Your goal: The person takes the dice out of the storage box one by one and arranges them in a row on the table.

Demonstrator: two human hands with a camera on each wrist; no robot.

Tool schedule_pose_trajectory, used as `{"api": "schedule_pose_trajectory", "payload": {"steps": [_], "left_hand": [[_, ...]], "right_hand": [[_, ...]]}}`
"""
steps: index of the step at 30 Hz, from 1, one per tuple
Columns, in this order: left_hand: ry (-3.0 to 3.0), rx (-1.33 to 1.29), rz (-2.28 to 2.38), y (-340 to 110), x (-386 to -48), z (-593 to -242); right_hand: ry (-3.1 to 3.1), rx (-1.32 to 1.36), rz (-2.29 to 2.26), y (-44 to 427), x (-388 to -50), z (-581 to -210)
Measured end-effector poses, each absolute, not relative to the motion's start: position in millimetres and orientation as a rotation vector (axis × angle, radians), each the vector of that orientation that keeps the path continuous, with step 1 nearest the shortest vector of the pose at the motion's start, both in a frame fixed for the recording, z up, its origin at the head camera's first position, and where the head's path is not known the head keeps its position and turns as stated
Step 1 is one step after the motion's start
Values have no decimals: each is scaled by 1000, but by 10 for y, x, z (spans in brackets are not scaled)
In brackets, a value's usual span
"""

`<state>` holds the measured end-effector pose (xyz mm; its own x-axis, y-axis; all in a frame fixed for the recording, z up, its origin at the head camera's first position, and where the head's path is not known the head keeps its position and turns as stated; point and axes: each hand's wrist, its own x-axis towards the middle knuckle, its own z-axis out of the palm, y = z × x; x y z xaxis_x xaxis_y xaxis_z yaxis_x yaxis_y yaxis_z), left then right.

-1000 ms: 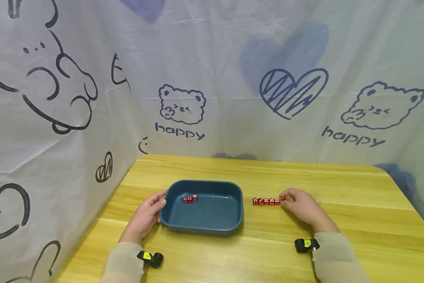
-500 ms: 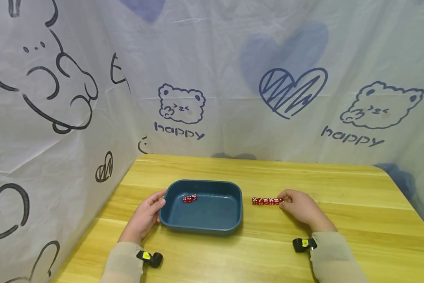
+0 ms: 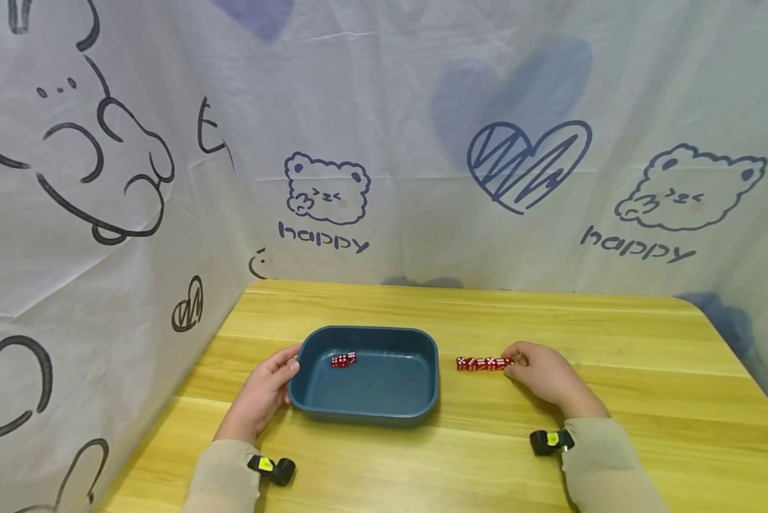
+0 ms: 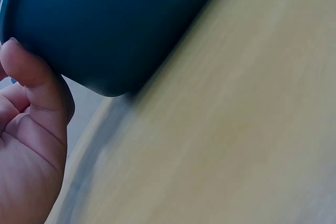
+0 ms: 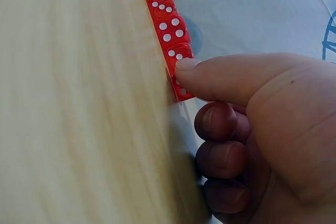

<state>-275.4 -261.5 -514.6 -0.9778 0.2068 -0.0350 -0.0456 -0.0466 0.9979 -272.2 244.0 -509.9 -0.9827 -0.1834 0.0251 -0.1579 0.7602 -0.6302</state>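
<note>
With right hand (image 3: 544, 374), pinching the end of a white-dotted red cubic dice row (image 3: 480, 364), stretching leftward inside far edge of wooden desk (image 3: 589, 328); with left hand (image 3: 262, 392), gripping teal rectangular box (image 3: 384, 388).

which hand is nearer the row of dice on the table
Right: the right hand pinches the row of dice at its right end; the left hand is across the tray, holding its left side.
</note>
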Motion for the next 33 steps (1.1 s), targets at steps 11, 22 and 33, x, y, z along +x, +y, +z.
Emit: {"api": "schedule_pose_trajectory", "payload": {"steps": [11, 22, 33], "left_hand": [[2033, 161, 2161, -2587, -2781, -5148], [2030, 193, 2156, -2603, -2784, -5181], [2046, 164, 2164, -2608, -2764, -5175]], "right_hand": [[2900, -254, -1096, 2465, -2709, -5087], [2857, -262, -1173, 2484, -2663, -5118], [2890, -290, -1219, 2416, -2628, -5048]]}}
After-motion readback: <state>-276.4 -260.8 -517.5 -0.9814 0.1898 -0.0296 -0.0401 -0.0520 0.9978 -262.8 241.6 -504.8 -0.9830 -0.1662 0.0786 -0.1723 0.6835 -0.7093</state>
